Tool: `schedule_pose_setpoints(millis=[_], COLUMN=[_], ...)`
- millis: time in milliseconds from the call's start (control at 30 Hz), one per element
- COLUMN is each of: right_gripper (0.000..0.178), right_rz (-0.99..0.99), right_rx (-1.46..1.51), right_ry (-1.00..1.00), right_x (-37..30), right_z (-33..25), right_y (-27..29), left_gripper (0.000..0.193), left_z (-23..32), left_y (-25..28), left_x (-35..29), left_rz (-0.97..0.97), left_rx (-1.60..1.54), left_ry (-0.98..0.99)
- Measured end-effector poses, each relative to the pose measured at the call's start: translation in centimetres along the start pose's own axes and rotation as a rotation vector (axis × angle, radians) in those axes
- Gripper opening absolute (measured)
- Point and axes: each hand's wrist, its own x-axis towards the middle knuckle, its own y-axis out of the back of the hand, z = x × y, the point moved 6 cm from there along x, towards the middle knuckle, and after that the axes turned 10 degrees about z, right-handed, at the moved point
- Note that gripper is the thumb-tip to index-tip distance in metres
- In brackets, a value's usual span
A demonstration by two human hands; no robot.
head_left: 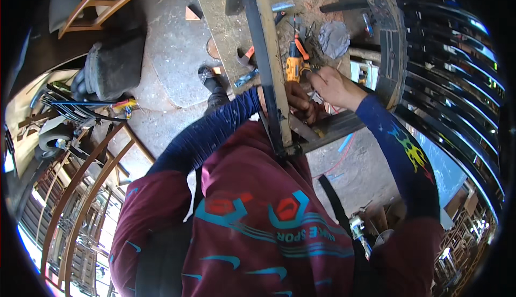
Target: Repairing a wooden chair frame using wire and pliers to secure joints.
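Note:
A dark wooden furniture frame (276, 77) stands on end against my front, one worn rail rising between my arms. My left hand (301, 103) reaches behind that rail, its fingers curled near the frame's lower corner; what they grip is hidden. Just to its right, my right hand (334, 86) is closed with the fingertips bent down, and I cannot make out what they hold. A yellow power drill (293, 67) is beside the right hand's fingertips, on the far side. An orange-handled tool (301, 49) lies by the drill.
A dusty board (226, 28) on the floor carries a hammer (246, 56), a blue tool (246, 78) and a crumpled grey cloth (334, 39). Dark slats (451, 71) rise on the right. Wooden chair frames (80, 189) and a black bin-like object (115, 63) stand left.

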Motion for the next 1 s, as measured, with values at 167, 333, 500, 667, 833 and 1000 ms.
schedule_pose_setpoints(millis=[167,333,500,667,833,1000], right_gripper=[0.018,0.04,0.039,0.039,0.036,0.035], right_rz=[0.065,0.189,-0.328,-0.397,-0.882,-1.225], right_rx=[0.176,0.462,0.856,0.47,0.485,0.407], right_ry=[0.175,0.264,-0.089,-0.016,-0.144,-0.217], right_x=[-2.4,-1.7,-0.7,-1.9,0.0,1.2], right_z=[0.1,0.1,2.2,0.8,2.0,1.4], right_y=[-1.1,-0.9,-3.7,-0.1,-0.8,-1.2], left_gripper=[0.037,0.033,0.036,0.033,0.032,0.033], left_z=[-0.2,1.0,-0.8,-0.6,0.1,0.7], left_y=[-0.3,-1.5,-0.9,0.4,0.1,-0.5], left_x=[-0.2,-0.2,-0.4,-0.6,-0.4,-0.1], left_rz=[-0.035,-0.132,-0.151,-0.022,-0.094,-0.069], left_rx=[0.134,-0.077,-0.038,0.0,-0.014,0.019], left_ry=[0.202,0.212,0.132,0.278,0.261,0.257])
